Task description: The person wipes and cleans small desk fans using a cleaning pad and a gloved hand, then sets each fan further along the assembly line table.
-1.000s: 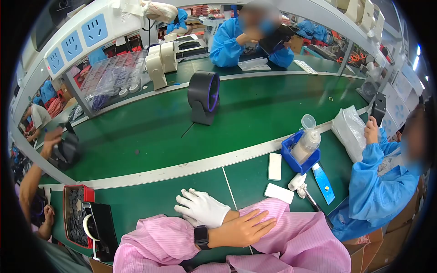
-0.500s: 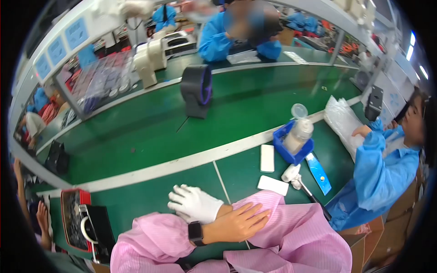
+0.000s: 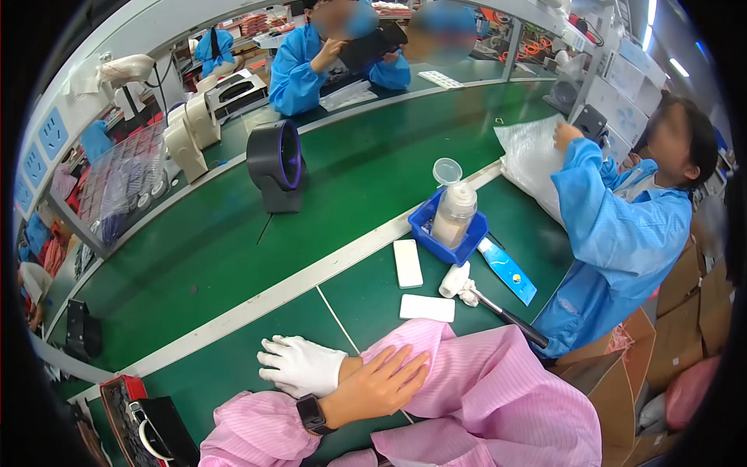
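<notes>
My forearms lie crossed over the green work surface. My left hand (image 3: 381,385), bare with a black watch (image 3: 313,414) at the wrist, rests flat with spread fingers on my right forearm and its pink striped sleeve (image 3: 498,373). My right hand (image 3: 302,366), in a white glove, reaches out beneath it toward the left, fingers apart, palm down over the table. Neither hand holds anything. Nearest on the right are two white rectangular blocks (image 3: 427,308) (image 3: 408,264) and a white-headed mallet (image 3: 498,303) with a black handle.
A blue bin (image 3: 459,251) holds a clear bottle (image 3: 454,214) beside a blue tube (image 3: 507,272). A black ring-shaped device (image 3: 274,167) stands on the green belt. A black case (image 3: 167,432) sits lower left. Co-workers in blue stand right and opposite.
My view has turned rightward, so the table items appear farther left. My hands keep their crossed pose. The right-hand co-worker's hand is raised higher; the opposite person's dark object shows more clearly.
</notes>
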